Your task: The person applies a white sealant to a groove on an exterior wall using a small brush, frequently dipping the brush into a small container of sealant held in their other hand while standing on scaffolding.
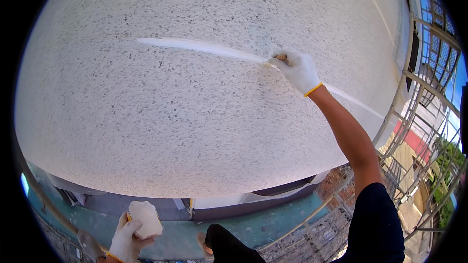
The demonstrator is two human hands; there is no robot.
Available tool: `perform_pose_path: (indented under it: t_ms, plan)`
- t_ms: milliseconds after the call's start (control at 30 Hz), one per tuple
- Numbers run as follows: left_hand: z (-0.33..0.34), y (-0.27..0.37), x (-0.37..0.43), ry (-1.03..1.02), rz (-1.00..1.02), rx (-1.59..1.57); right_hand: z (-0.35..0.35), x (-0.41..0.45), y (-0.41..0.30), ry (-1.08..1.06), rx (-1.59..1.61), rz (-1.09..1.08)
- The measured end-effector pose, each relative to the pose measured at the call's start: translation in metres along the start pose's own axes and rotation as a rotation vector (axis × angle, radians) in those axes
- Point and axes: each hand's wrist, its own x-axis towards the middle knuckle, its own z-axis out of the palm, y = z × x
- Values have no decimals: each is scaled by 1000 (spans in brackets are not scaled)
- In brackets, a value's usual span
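A speckled, rough-textured wall (182, 117) fills the middle of the view, with a smooth white strip (204, 46) running across its upper part. My right hand (298, 71), in a white knit glove with a yellow cuff, is at this strip and grips a small tool by its brown handle (281, 57); the tool's working end is mostly hidden. Low on the left, my left hand (126, 239), gloved the same way, holds a small container (145, 220) whose visible face is whitish. The container is apart from the wall.
Metal scaffolding (424, 80) rises at the right, with buildings and greenery beyond. Below the wall lie a green floor surface (175, 239) and a dark ledge (252, 208). A scaffold pole (42, 193) runs at the lower left. My feet and dark-clothed leg (230, 244) show at the bottom.
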Motion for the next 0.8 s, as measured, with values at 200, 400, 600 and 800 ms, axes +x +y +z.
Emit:
perform_pose_path:
  t_ms: [200,400,600,800]
  plan:
    - [-2,-3,2,-55,-23,38,32,23,-45,2,124,-114]
    - [0,-2,3,-18,-48,46,45,41,-80,-13,307,-88]
    - [-5,-5,13,14,-53,15,22,19,-38,-81,141,131]
    - [-13,-10,15,-43,-59,39,2,-14,28,16,133,86]
